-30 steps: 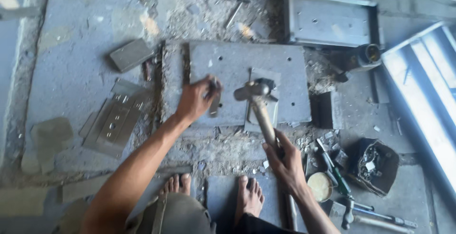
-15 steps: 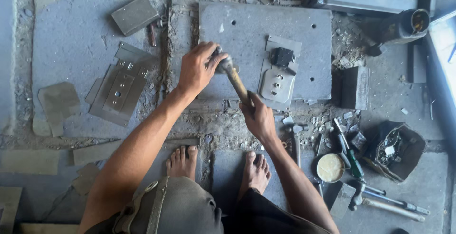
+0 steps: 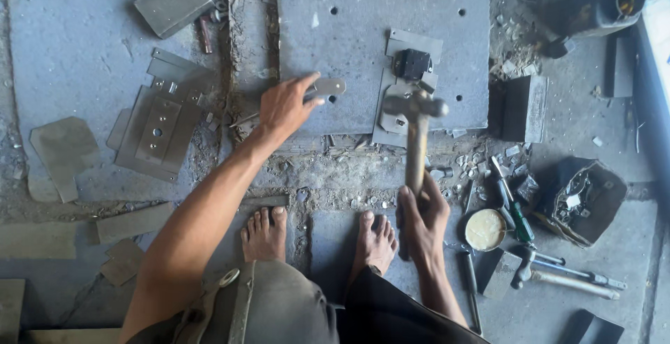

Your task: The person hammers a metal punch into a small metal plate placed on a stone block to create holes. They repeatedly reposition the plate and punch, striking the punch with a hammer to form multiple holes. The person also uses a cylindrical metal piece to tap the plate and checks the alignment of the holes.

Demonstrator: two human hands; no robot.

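My left hand point(image 3: 286, 107) presses a small flat metal piece point(image 3: 326, 86) with a hole onto a large thick steel plate point(image 3: 349, 37) lying on the floor. My right hand point(image 3: 422, 211) grips the wooden handle of a hammer point(image 3: 417, 117), whose steel head hovers over the plate's right half, to the right of the small piece. Thin sheet pieces and a black block point(image 3: 412, 63) lie under and behind the hammer head. My bare feet point(image 3: 265, 232) rest on the floor in front of the plate.
Cut sheet-metal pieces point(image 3: 157, 128) and a grey block point(image 3: 173, 2) lie at the left. At the right are a round tin of pale paste point(image 3: 485, 229), a green-handled screwdriver point(image 3: 516, 215), another hammer point(image 3: 558, 274), a dark box of small parts point(image 3: 583, 197), and metal scraps.
The hammer, down on the piece by my left hand half a second ago, is now raised and drawn back to the right. My left hand stays on the small metal piece.
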